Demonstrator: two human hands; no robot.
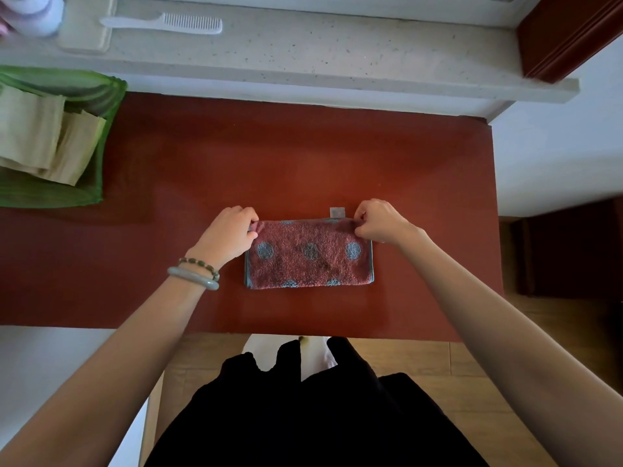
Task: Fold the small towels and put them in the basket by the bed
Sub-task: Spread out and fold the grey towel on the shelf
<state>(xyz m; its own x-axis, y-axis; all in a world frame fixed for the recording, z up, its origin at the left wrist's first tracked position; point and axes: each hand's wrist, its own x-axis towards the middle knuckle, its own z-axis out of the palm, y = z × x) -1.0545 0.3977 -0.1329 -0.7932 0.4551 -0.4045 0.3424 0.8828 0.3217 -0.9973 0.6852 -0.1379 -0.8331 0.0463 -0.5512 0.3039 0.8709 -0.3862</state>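
table (303,156): red-brown top, fills the mid of the view; I stand at its near edge, dark clothes below.
ledge (337,62): pale speckled stone, runs along the far side of the table, left to right.
basket (50,193): green, soft-sided, on the table's far-left corner, partly cut off by the frame edge; well apart from the towel.
folded beige cloths (30,129): inside the basket, 2 or so lying side by side, overlapping; can't tell the exact count.
towel (308,261): red w/ blue-grey dots and blue trim, flat on the table in front of me, approx centre; folded to a wide rectangle, long side left-right, fold at the near edge, loose edges at the far edge.
left hand (229,234): fingers curled, pinching the towel's far-left corner; knuckles up, wrist over the table.
right hand (381,222): same on the far-right corner, thumb and fingers nipping the top layer; corner a bit bunched under the grip.
comb (168,23): white, lying flat on the ledge, teeth end to the right, handle end touching a pale tray (86,28).
bangle (194,278): grey-green, on my left wrist.
bead bracelet (200,264): dark beads, just beside the bangle on the hand side.
tag (337,212): small grey label poking out past the towel's far edge, near my right hand.
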